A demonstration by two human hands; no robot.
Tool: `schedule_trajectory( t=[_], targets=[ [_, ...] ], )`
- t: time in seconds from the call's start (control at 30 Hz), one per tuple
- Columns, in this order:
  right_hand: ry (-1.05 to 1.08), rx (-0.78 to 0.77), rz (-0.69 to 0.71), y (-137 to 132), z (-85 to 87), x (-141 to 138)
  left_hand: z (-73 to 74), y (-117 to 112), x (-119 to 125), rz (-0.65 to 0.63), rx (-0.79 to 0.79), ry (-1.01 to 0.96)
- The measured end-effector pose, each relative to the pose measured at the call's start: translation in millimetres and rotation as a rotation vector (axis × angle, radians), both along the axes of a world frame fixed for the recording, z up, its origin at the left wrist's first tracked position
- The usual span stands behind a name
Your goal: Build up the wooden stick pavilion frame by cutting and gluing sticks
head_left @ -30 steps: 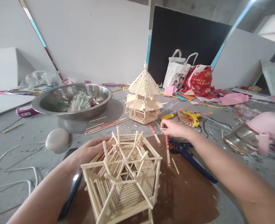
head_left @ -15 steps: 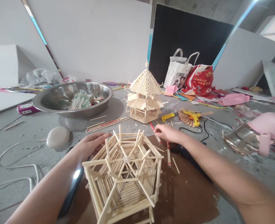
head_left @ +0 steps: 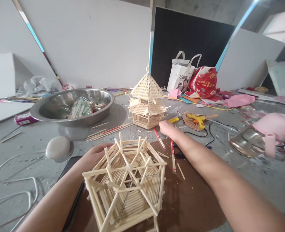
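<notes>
On the brown board right in front of me stands a six-sided frame of wooden sticks, with spokes meeting in its middle. My left hand lies against its far left side, fingers stretched out and partly hidden behind the sticks. Further out, my right hand is low over the floor with its fingers curled; whatever they hold, if anything, is hidden. It is beside the base of a finished stick pagoda and a yellow-handled tool. Red-wrapped chopsticks lie just below this hand.
A steel basin with wrapped sticks stands at left, near a pale rounded object. Loose sticks lie before it. On the right are a yellow glue gun with a cord, a pink-lidded jug and bags.
My right hand has moved forward and slightly up in view, toward the pagoda's base and the yellow-handled tool. My left hand stays by the stick frame. The view has shifted slightly.
</notes>
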State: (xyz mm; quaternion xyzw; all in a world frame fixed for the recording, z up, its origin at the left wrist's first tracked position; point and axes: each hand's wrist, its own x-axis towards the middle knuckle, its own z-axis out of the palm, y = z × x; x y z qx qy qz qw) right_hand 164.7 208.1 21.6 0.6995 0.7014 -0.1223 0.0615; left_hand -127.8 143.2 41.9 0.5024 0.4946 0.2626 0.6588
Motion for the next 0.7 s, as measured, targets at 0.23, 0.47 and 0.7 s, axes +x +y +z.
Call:
schedule_trajectory(
  t=[0.23, 0.47, 0.7],
  targets=[
    [0.044, 0.068, -0.009, -24, 16.4, 20, -2.8, 0, 1, -0.042, -0.007, 0.01],
    [0.263, 0.028, 0.235, -92, 17.2, 9, -2.6, 0, 1, -0.071, -0.034, -0.029],
    [0.339, 0.09, 0.269, -111, 7.2, 3, -2.8, -2, 1, -0.029, -0.087, -0.113]
  ],
)
